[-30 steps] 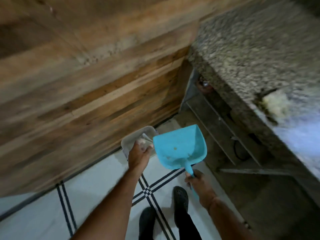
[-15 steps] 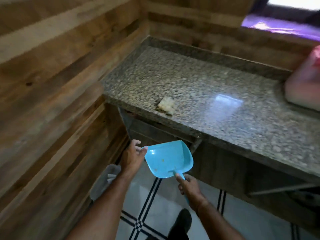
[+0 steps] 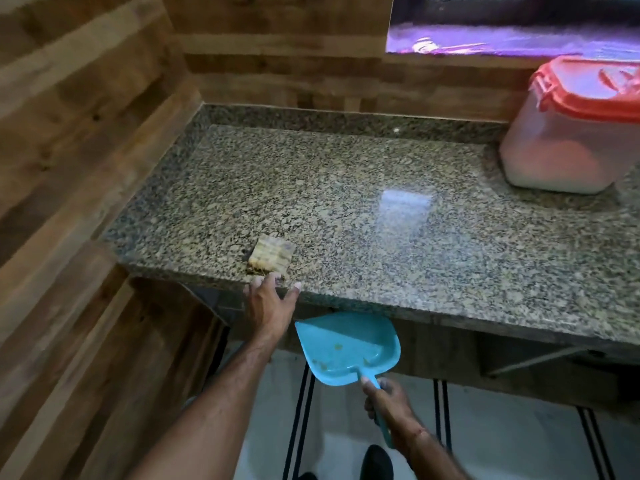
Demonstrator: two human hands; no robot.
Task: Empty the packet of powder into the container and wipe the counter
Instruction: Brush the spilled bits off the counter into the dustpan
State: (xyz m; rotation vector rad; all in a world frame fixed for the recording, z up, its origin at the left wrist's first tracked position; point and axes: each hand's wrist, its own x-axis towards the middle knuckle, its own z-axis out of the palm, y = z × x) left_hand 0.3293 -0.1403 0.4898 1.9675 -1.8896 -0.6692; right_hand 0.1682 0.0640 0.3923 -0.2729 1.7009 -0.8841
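The left hand [image 3: 269, 304] is spread open at the front edge of the granite counter [image 3: 346, 188], fingertips just short of a small yellowish sponge or folded cloth [image 3: 272, 254] lying near that edge; nothing is held yet. The right hand [image 3: 388, 403] is closed around the handle of a blue dustpan [image 3: 346, 348], which is held below the counter lip, with a few crumbs seen inside. The powder container [image 3: 568, 133], translucent with a red clip lid shut, is set at the far right of the counter, well apart from both hands. No packet is seen. The pad's material cannot be told for sure through the blur, but it is judged light, soft and compressible, probably damp, so it is best pinched from the top across its short sides or pressed flat under the palm for wiping. The polished stone is judged slick, so the pad should slide easily toward the pan.
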